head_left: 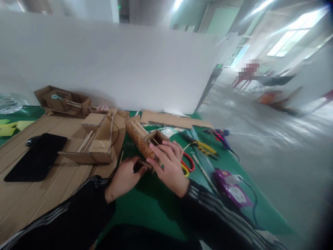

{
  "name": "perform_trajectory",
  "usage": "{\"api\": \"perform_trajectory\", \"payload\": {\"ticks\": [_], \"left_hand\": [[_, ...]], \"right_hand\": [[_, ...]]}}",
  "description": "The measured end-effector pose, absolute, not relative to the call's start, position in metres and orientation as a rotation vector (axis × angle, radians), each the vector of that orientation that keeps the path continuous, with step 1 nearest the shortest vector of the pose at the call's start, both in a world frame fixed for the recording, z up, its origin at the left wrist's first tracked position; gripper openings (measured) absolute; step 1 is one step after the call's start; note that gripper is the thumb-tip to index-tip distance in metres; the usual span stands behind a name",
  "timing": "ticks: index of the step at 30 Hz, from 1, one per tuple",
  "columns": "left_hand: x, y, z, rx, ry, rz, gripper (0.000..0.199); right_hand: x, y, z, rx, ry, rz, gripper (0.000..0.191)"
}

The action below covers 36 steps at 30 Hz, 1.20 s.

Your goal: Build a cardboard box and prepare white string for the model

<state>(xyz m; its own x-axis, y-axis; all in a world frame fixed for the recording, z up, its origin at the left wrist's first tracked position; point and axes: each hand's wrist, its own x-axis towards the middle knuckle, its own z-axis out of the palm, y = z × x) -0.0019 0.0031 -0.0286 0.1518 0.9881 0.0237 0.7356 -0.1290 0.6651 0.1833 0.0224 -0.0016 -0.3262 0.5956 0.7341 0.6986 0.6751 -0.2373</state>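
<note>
A small cardboard boat-shaped model (139, 139) with sticks and a square box on top stands in front of me on the green table. My right hand (170, 165) is closed over its near end, fingers on the box and thumb near the lower corner. Pinched between the thumb and fingers of my left hand (126, 175) is a small cardboard piece (144, 163), touching the model's near end. Part of that piece is hidden by my fingers. Just right of my right hand lie scissors (191, 162) with red and yellow handles, partly covered.
Pliers (205, 148) and a glue gun (220, 135) lie at the right, with a purple power strip (231, 187) nearer. Left are another cardboard model (91, 156), a black tablet-like slab (37, 158) and a cardboard sheet (70, 180). A white panel (117, 66) borders the back.
</note>
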Motion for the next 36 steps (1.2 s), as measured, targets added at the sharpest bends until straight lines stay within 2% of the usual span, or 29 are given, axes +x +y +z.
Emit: {"api": "perform_trajectory", "payload": {"ticks": [24, 32, 36], "left_hand": [[-0.004, -0.005, -0.018, 2.258, 1.760, 0.502, 0.019], [-0.002, -0.006, -0.021, 2.263, 1.692, 0.493, 0.019], [-0.002, -0.006, -0.018, 2.247, 1.689, 0.476, 0.019]], "right_hand": [[0.179, 0.028, -0.011, -1.005, -2.051, -0.322, 0.049], [0.181, 0.024, 0.000, -0.975, -2.199, -0.131, 0.062], [0.188, 0.028, 0.004, -0.911, -2.261, -0.101, 0.055]]}}
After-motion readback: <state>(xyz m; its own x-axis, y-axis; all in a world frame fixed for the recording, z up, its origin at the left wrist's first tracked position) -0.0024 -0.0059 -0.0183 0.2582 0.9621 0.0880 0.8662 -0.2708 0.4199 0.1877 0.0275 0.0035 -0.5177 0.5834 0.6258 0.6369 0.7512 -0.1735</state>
